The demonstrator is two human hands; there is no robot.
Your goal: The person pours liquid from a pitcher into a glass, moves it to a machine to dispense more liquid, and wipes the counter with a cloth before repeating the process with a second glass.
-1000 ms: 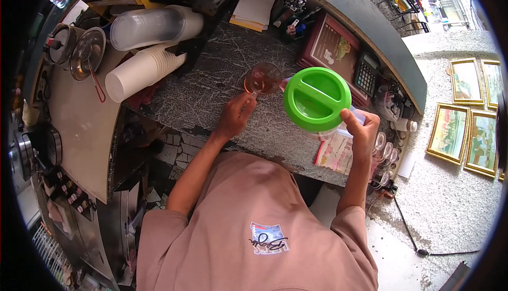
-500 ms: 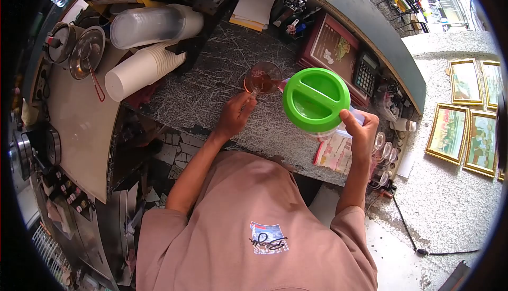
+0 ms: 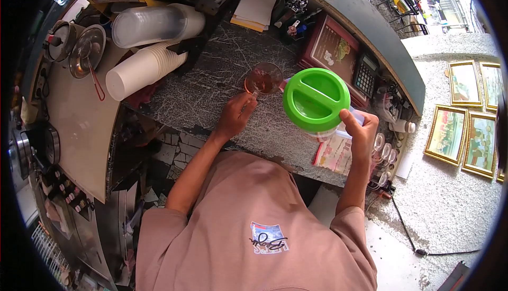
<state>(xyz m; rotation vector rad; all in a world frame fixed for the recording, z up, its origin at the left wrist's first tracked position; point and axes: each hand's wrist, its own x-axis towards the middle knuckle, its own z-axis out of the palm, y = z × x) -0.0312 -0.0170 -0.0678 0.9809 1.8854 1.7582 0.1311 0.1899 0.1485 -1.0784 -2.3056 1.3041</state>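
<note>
A clear glass mug with reddish-brown liquid in it is held by its handle in my left hand, whose fingers are closed. To the right, my right hand grips the handle of a clear plastic pitcher with a bright green lid. The pitcher tilts left, its pinkish spout at the mug's rim. Whether liquid is flowing at the spout is too small to tell. Under the pitcher, a pink and white printed paper lies on the dark marbled counter.
Stacked white cups and clear plastic cups lie at the left, beside a metal bowl. Papers, a pen holder, a dark red box and a calculator line the back. A raised ledge borders the counter.
Both hands, the mug and the pitcher stay almost in place. The liquid in the mug looks slightly higher or darker. The view has shifted very slightly.
</note>
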